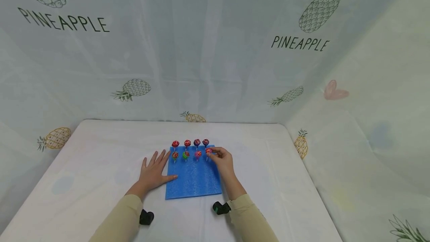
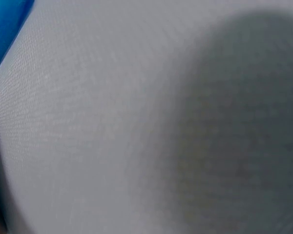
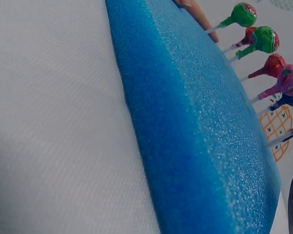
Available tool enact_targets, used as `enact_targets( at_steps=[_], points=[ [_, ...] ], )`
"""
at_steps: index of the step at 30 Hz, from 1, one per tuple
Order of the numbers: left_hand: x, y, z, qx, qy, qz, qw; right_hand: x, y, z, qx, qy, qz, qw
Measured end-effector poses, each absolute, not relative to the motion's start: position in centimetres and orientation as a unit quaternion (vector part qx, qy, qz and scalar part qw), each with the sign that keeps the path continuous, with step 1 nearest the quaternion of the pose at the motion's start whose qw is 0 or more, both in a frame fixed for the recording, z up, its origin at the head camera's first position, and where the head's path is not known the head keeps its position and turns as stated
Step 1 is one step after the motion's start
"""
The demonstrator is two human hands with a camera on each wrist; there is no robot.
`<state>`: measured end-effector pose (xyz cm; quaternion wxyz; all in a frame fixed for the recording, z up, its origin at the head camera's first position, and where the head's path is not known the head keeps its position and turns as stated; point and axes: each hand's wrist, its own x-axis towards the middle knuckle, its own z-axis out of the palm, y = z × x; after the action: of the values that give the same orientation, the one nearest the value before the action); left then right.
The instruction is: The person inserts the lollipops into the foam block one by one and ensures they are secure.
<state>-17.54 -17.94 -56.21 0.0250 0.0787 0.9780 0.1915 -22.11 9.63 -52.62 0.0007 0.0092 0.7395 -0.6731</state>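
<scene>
Two rows of wrapped lollipops stand upright on their sticks in a blue foam board [image 1: 193, 180]. The back row has red lollipops [image 1: 187, 143] and dark blue ones [image 1: 197, 142]. In front are a red-and-green one [image 1: 175, 155], a green lollipop [image 1: 186, 155] and a pink lollipop [image 1: 198, 154]. My right hand [image 1: 224, 163] pinches the lollipop [image 1: 208, 150] at the front row's right end between thumb and fingers. With fingers spread, my left hand [image 1: 153, 174] lies at the board's left edge, its thumb over the blue surface. The right wrist view shows the board's thick side [image 3: 151, 117].
The board lies on a table with a white cloth [image 1: 268, 182]. Behind it hangs a pale curtain [image 1: 208, 66] printed with pineapples. A black wrist device [image 1: 146, 217] sits at my left wrist and another black device [image 1: 221, 208] at my right.
</scene>
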Motion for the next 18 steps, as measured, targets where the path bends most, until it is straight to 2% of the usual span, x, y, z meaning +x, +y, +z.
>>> enact_targets(
  at_steps=[6, 18],
  points=[
    [-17.5, -18.0, -56.0, 0.076, 0.978, 0.193, 0.028, -20.8, 9.3, -50.0, -0.010, 0.749, -0.662, 0.003],
    [-17.6, -18.1, -56.2, 0.076, 0.979, 0.189, 0.027, -21.1, 9.4, -50.1, -0.025, 0.734, -0.677, 0.040]
  ],
)
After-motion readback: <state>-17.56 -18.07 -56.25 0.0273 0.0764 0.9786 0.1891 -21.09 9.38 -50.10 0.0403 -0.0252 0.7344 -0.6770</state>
